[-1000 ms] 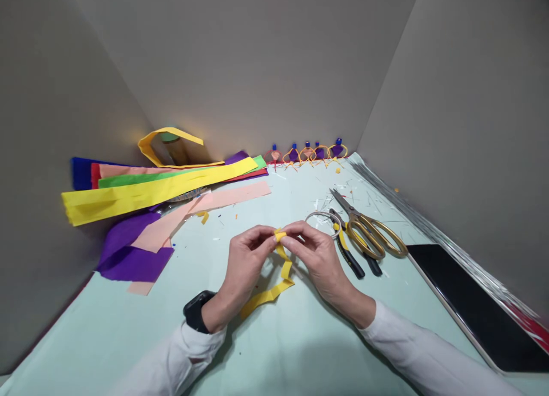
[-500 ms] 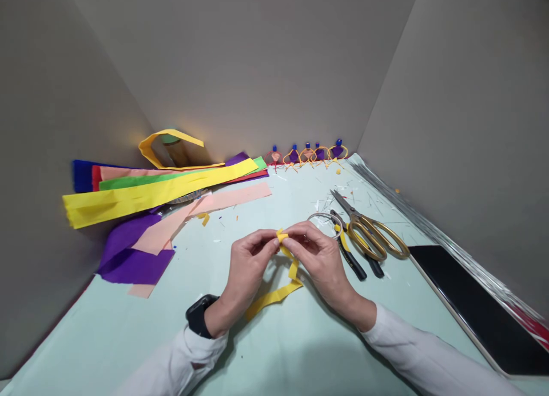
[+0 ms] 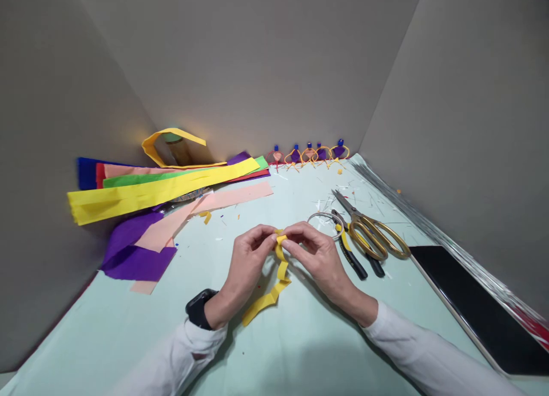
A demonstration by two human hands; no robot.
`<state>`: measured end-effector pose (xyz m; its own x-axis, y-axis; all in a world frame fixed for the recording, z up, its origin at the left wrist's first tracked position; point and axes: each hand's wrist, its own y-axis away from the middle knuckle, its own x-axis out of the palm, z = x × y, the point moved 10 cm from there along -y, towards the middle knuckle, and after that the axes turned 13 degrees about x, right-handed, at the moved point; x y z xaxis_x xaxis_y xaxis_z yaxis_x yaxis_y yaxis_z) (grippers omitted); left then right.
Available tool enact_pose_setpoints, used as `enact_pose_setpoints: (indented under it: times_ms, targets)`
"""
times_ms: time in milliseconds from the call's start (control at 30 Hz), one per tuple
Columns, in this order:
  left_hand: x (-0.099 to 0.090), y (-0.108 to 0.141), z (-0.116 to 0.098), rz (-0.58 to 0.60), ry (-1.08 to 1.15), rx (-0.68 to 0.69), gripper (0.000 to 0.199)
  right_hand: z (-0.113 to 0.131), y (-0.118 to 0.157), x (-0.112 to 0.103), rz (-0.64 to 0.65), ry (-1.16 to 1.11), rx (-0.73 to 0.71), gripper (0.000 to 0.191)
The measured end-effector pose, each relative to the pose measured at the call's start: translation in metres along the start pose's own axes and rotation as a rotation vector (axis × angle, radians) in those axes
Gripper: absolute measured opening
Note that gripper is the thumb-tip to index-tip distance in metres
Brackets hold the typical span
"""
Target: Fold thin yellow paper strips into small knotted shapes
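Both hands meet above the middle of the table, pinching the upper end of a narrow yellow crepe paper strip (image 3: 282,270). My left hand (image 3: 249,258) grips it between thumb and forefinger from the left. From the right, the thumb and fingertips of my right hand (image 3: 315,256) close on the same end, which is bent over between them. What else the fingertips may hold is too small to make out. Below, the strip hangs in folds, and its lower end trails left toward my left wrist.
Gold-handled scissors (image 3: 373,230), black-and-yellow pliers (image 3: 351,253) and a wire ring (image 3: 319,217) lie right of my hands. A black tablet (image 3: 476,304) and a bundle of wires (image 3: 454,236) are farther right. Colored paper strips (image 3: 163,193) lie left; small paper figures (image 3: 309,153) stand at the back.
The strip's hanging part has shifted left and hangs more directly under my fingertips. Its top end is turned differently between the fingers. Both hands keep their pinch in nearly the same place.
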<state>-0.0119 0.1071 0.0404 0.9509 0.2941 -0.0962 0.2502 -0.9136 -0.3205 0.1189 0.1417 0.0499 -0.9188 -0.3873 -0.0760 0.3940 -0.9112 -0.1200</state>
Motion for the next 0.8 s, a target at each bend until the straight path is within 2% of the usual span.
enact_pose_setpoints:
  times_ms: [400, 633, 800]
  targets:
    - [0.005, 0.006, 0.009, -0.025, 0.148, -0.035, 0.009, 0.003, 0.003, -0.006, -0.090, 0.002, -0.028, 0.006]
    - [0.012, 0.009, 0.008, 0.034, 0.271, -0.023, 0.013, 0.004, 0.005, -0.008, -0.112, -0.009, -0.049, 0.006]
    - [0.011, 0.008, 0.008, 0.028, 0.269, -0.018, 0.013, 0.004, 0.005, -0.007, -0.101, 0.020, -0.074, 0.008]
